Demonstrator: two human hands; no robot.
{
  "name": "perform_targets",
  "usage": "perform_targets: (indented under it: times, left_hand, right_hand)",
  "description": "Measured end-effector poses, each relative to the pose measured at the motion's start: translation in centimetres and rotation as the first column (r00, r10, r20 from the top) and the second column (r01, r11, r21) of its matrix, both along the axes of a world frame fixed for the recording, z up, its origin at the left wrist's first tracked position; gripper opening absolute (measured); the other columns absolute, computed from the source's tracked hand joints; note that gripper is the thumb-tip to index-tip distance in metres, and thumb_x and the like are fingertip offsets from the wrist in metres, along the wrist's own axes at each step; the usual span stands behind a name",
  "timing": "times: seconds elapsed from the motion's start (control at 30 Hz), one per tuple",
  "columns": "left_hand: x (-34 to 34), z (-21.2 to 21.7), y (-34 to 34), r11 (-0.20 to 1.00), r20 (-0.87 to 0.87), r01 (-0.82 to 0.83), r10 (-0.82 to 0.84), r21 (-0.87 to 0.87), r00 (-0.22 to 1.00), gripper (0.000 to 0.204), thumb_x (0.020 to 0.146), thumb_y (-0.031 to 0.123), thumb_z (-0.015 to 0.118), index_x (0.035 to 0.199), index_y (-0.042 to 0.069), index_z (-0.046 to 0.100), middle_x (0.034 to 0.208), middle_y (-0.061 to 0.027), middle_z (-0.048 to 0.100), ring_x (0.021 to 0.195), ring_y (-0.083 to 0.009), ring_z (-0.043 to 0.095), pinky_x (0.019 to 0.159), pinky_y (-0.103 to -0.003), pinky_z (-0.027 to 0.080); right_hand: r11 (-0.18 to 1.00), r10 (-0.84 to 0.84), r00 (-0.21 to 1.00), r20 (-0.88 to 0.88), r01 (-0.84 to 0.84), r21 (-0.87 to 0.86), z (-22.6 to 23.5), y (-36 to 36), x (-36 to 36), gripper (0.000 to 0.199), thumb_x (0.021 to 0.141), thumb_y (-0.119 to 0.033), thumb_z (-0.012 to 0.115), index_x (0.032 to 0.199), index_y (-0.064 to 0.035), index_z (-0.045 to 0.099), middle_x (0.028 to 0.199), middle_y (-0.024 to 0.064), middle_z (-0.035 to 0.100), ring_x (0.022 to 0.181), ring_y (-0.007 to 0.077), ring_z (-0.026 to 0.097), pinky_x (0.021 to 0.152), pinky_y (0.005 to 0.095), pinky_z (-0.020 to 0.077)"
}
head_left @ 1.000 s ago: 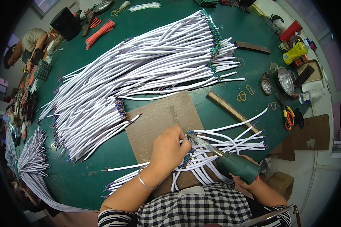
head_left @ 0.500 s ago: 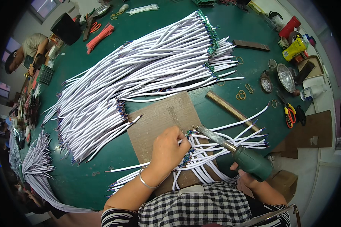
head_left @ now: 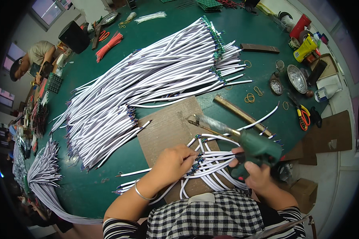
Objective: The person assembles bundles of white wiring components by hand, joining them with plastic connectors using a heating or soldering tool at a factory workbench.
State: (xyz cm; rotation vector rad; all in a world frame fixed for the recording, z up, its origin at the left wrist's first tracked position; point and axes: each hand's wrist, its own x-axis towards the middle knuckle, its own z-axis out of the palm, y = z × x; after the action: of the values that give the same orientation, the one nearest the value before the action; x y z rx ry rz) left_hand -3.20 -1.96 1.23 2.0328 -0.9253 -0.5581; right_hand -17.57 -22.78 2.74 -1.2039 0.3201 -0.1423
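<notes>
My left hand (head_left: 173,161), a bangle on its wrist, rests over the brown board (head_left: 157,131). Its fingers are pinched on the wire end of a white cable (head_left: 213,154) in a crossed bunch; the exact grip is partly hidden. In my right hand (head_left: 257,175) is a green soldering gun (head_left: 259,149), held by its handle. The gun's metal tip points left above the board, apart from the cable ends. Coloured wires show at the ends of the crossed cables, which lie on the board before my checked apron (head_left: 223,213).
A large pile of white cables (head_left: 159,71) with small green boards covers the table's middle. A metal bar (head_left: 241,114), pliers (head_left: 303,117), a metal bowl (head_left: 297,79) and a yellow bottle (head_left: 305,48) are to the right. Another person (head_left: 36,59) sits at far left.
The soldering gun has lifted away from the cable ends, its tip moving up and left over the board. My left hand has shifted slightly down and left, still pinched.
</notes>
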Motion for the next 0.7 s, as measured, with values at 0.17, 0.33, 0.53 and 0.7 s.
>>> perform_targets:
  times: [0.17,0.33,0.53,0.7]
  left_hand:
    - [1.6,0.5,-1.6,0.981,0.270,-0.190,0.171,0.044,0.947,0.016,0.076,0.011,0.066,0.091,0.004,0.066,0.080,-0.0119,0.061,0.071,-0.0287,0.060,0.063,-0.036,0.047]
    - [1.6,-0.4,-2.3,0.982,0.393,-0.159,0.109,0.097,0.913,0.016,0.074,0.014,0.069,0.086,0.004,0.064,0.080,-0.0086,0.061,0.067,-0.0238,0.060,0.060,-0.034,0.047]
    - [2.8,-0.2,-1.8,0.932,-0.872,-0.361,0.184,0.009,0.454,0.012,0.087,0.010,0.061,0.094,0.000,0.059,0.080,-0.0053,0.060,0.066,-0.0096,0.056,0.059,-0.022,0.047]
    - [1.9,-0.9,-2.2,0.857,-0.958,-0.508,0.074,-0.081,0.278,0.010,0.089,0.008,0.058,0.095,0.000,0.057,0.081,-0.0060,0.060,0.065,-0.0100,0.056,0.060,-0.021,0.046]
  right_hand:
    - [0.963,-0.044,0.996,0.075,0.022,0.270,-0.3,0.9,4.0,0.052,0.083,-0.022,0.056,0.127,0.0003,0.040,0.114,0.0182,0.054,0.094,0.0279,0.060,0.088,0.0442,0.0481]
    - [0.830,-0.055,0.987,0.150,-0.039,0.557,-1.5,1.9,6.5,0.051,0.084,-0.013,0.055,0.131,-0.0030,0.037,0.126,0.0182,0.047,0.109,0.0273,0.053,0.099,0.0469,0.0414]
    - [0.863,-0.045,0.988,0.149,-0.037,0.504,-1.8,2.3,7.3,0.056,0.084,-0.017,0.053,0.136,-0.0127,0.032,0.134,0.0146,0.037,0.120,0.0257,0.044,0.097,0.0533,0.0412]
    - [0.863,-0.046,0.987,0.155,-0.039,0.503,-2.1,2.4,7.4,0.059,0.083,-0.017,0.052,0.138,-0.0121,0.029,0.137,0.0142,0.035,0.123,0.0276,0.042,0.098,0.0540,0.0401]
